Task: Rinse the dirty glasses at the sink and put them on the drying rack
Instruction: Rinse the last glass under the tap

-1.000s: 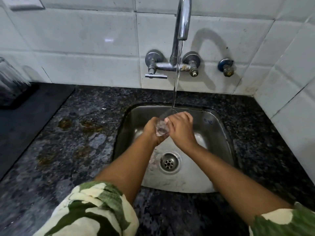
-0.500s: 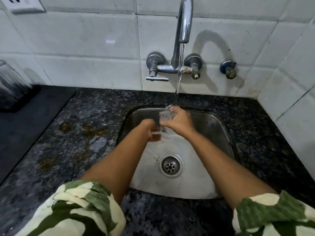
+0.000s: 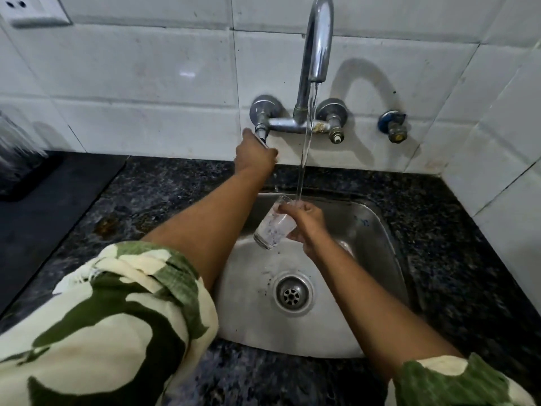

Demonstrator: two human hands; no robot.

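Left hand (image 3: 255,155): raised to the wall behind the sink, fingers curled round the lever handle (image 3: 261,138) of the left tap valve; grasping it.
Right hand (image 3: 304,221): over the sink basin, fingers and thumb wrapped round the upper part of a clear drinking glass (image 3: 270,227); grasping it.
Glass: held tilted, mouth up and away from the person, base lower and toward the left forearm; wet, with droplets inside. It is clear of the basin floor.
Water stream (image 3: 306,148): runs from the spout of the mixer tap (image 3: 317,42), just right of the left hand, and lands at the glass rim by the right fingers.
Sink (image 3: 377,230): steel basin under both forearms; drain (image 3: 292,294) below the right hand.
Worktop (image 3: 456,259): dark speckled stone round the sink.
Far left of left hand: blurred clear object (image 3: 17,148) on a dark mat (image 3: 44,206); identity cannot be told.
Sleeves: green and cream pattern, both arms.
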